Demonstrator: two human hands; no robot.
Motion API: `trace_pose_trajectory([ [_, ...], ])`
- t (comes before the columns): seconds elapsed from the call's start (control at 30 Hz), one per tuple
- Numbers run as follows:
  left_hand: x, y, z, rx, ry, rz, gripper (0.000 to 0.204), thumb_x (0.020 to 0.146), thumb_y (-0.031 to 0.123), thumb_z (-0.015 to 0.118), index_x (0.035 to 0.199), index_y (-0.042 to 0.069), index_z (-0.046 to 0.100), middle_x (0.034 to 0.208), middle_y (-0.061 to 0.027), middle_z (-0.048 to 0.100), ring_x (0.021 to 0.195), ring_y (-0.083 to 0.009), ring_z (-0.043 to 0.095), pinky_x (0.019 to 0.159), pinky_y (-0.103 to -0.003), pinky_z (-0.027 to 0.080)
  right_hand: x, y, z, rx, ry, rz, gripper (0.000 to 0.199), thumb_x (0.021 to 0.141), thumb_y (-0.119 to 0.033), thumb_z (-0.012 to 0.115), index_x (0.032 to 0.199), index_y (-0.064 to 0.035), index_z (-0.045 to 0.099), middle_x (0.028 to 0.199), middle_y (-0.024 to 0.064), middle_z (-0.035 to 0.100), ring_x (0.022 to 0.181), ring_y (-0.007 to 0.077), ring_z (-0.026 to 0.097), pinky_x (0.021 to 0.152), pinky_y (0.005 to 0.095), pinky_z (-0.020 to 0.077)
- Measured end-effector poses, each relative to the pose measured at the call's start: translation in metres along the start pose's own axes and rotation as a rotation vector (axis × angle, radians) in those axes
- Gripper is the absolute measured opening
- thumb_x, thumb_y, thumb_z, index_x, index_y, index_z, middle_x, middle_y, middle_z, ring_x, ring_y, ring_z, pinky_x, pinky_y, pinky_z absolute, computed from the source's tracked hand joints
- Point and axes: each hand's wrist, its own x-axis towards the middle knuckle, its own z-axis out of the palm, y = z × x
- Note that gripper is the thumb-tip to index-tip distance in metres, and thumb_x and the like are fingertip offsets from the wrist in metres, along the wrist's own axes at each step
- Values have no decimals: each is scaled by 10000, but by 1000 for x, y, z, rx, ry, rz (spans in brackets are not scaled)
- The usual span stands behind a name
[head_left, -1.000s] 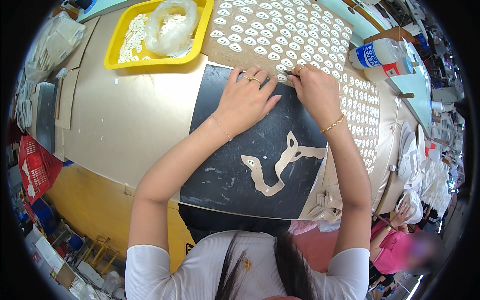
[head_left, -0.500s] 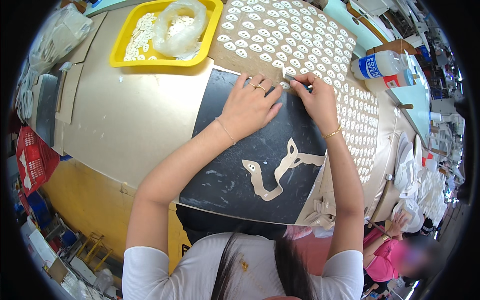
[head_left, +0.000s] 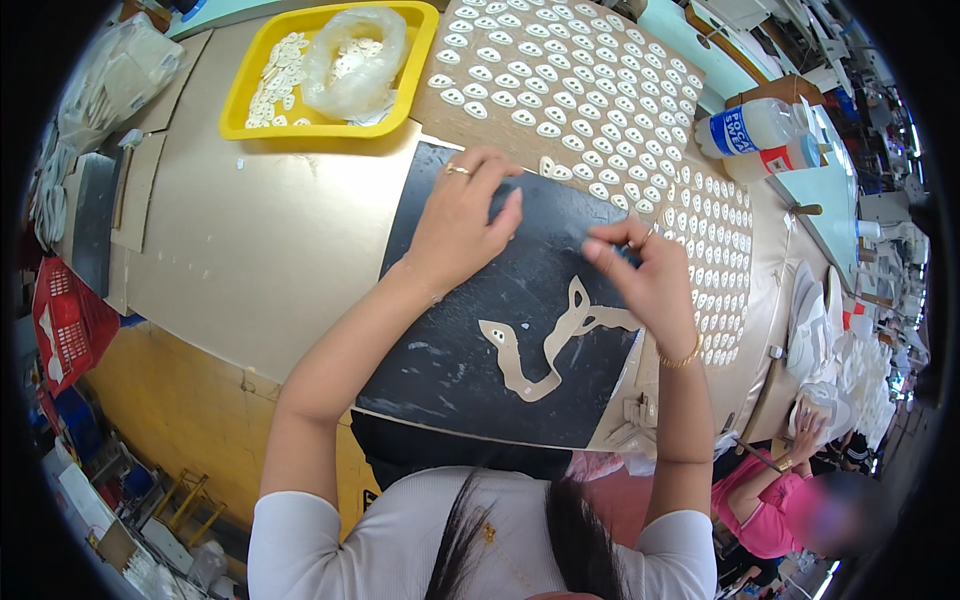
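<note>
Left hand (head_left: 465, 215): fingers parted, nothing seen held, over black mat (head_left: 440, 385), far left | Right hand (head_left: 655, 275): fingers pinched on blurred dark tool (head_left: 628, 257) | Beige strip (head_left: 510, 358): mat, near side | Risk: low right wrist could drag strip's right end askew

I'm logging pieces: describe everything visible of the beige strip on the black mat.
The beige strip lies flat on the black mat in a rough U. Thin and leather-like in look, it has elongated openings at right and a light patch with dark holes near its left tip. Neither the left hand nor the right hand appears to touch it.
</note>
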Motion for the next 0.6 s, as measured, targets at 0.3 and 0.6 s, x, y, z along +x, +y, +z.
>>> trace_pose_trajectory([
  [0.3, -22, 0, -16, 65, -15, -49, 258, 856, 71, 699, 1113, 58, 682, 1172, -129, 615, 1117, -311, 589, 995, -434, 436, 18, 7, 24, -384, 225, -267, 177, 922, -221, 720, 997, -61, 721, 913, 110, 725, 739, 304, 705, 659, 405, 547],
  [0.6, -1, -12, 3, 241, -56, 151, 272, 864, 133, 711, 1126, 66, 692, 1211, -116, 612, 1186, -288, 576, 1059, -445, 397, 75, 7, 18, -693, 85, -443, 149, 881, -226, 723, 933, -90, 756, 839, 88, 702, 743, 286, 722, 639, 397, 558],
])
